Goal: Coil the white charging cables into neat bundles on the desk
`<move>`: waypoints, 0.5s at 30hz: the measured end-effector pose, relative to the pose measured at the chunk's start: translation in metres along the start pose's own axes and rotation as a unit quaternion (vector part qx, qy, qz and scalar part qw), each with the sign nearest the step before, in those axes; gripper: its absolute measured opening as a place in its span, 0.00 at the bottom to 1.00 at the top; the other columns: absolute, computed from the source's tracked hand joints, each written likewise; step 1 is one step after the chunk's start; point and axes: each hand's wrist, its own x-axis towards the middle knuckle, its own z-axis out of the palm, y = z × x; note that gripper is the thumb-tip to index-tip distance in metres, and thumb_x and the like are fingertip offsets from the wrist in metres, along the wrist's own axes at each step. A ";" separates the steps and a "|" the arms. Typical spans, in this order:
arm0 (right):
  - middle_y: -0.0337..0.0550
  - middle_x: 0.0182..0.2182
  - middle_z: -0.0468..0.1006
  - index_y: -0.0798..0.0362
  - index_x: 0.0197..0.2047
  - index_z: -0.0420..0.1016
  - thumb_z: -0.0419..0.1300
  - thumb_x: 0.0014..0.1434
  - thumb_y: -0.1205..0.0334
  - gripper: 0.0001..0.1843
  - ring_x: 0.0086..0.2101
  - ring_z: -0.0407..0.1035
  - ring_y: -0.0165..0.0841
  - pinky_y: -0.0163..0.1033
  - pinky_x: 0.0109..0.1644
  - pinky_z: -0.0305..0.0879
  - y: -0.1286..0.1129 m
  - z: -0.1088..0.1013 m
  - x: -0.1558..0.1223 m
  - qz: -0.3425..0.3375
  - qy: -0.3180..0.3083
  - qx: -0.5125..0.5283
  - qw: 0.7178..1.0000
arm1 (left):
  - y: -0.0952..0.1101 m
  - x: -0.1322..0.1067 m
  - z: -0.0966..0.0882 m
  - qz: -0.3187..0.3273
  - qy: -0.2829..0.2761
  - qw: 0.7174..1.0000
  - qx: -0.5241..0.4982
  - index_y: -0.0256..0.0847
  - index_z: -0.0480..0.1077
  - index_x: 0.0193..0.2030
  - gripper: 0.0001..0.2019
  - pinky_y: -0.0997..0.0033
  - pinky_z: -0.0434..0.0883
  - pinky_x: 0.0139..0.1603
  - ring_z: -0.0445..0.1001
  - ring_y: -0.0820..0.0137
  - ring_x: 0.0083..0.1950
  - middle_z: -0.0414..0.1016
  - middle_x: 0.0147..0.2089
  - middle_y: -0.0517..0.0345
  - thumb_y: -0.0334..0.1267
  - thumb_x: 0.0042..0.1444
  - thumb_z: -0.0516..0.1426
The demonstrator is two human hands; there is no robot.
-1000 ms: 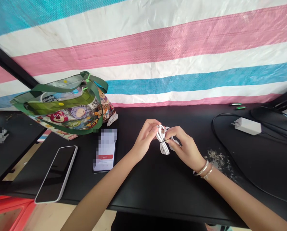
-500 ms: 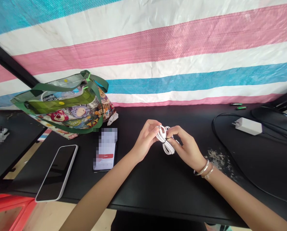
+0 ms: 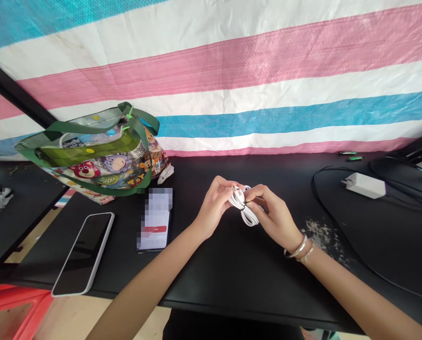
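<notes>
Between my two hands, above the black table [image 3: 228, 278], is a coiled white cable [image 3: 249, 217] with a dark tie round its middle. My left hand [image 3: 214, 205] is closed on the upper left of the bundle, where a plug end shows by the thumb and fingertips. With thumb and fingers pinched, my right hand [image 3: 272, 210] grips the bundle at the dark tie. Part of the coil is hidden behind the fingers of my right hand.
Left of my hands lie a phone with a lit screen [image 3: 157, 217] and a white-edged phone [image 3: 85, 255]. A clear cartoon bag [image 3: 115, 165] stands behind them. On the right are a white power adapter [image 3: 366, 185], black cables [image 3: 333, 222] and small green-and-black batteries [image 3: 355, 158].
The cable bundle has turned slightly in my fingers, its lower loops shifting a little to the right. Both hands keep nearly the same place and hold.
</notes>
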 end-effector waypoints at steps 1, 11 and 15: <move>0.40 0.29 0.72 0.48 0.34 0.65 0.54 0.63 0.59 0.06 0.31 0.72 0.33 0.40 0.37 0.74 0.000 0.000 0.000 -0.001 0.000 0.001 1.000 | 0.000 0.000 0.000 -0.002 0.003 1.000 -0.002 0.42 0.60 0.30 0.09 0.71 0.68 0.40 0.71 0.71 0.39 0.71 0.36 0.60 0.41 0.54 0.56; 0.39 0.30 0.70 0.48 0.35 0.64 0.53 0.60 0.69 0.06 0.31 0.71 0.30 0.35 0.33 0.74 -0.001 0.001 -0.001 -0.022 0.002 -0.008 1.000 | 0.000 0.002 0.003 -0.005 0.016 0.999 -0.029 0.41 0.57 0.28 0.07 0.72 0.68 0.38 0.70 0.73 0.35 0.71 0.34 0.62 0.35 0.52 0.53; 0.38 0.30 0.70 0.48 0.34 0.64 0.53 0.60 0.69 0.05 0.31 0.71 0.30 0.34 0.31 0.73 -0.001 0.001 -0.001 -0.016 0.006 -0.003 1.000 | -0.001 0.001 0.003 -0.013 0.020 0.999 -0.031 0.41 0.56 0.27 0.06 0.71 0.68 0.39 0.71 0.73 0.35 0.71 0.32 0.63 0.34 0.52 0.52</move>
